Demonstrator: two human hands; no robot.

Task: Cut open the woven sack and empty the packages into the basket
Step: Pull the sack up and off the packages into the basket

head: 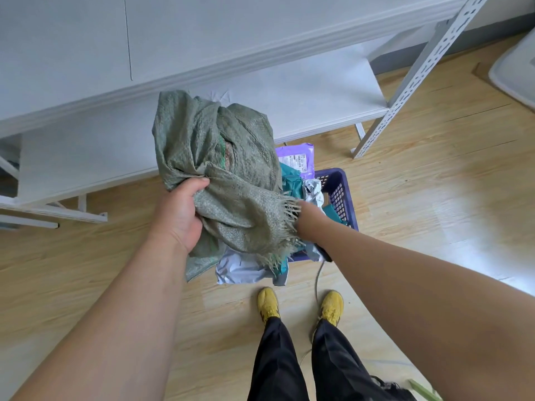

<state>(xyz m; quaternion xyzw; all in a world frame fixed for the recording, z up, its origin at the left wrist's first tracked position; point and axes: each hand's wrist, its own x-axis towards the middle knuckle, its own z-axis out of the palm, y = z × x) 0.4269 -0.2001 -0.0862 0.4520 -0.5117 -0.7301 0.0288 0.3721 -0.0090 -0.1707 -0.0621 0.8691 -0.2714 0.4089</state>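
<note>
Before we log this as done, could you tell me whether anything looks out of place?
Yes: a grey package lies on the floor against the near end of the basket, under the sack, apparently spilled outside it.

The coarse woven sack (214, 157) frays at its edge above glossy plastic packages (240, 267) and a perforated plastic basket (340, 195).

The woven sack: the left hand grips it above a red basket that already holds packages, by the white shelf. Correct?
Not quite. The head view shows the basket is blue, not red. The rest stands: the left hand grips the woven sack over it, packages inside, white shelf alongside.
</note>
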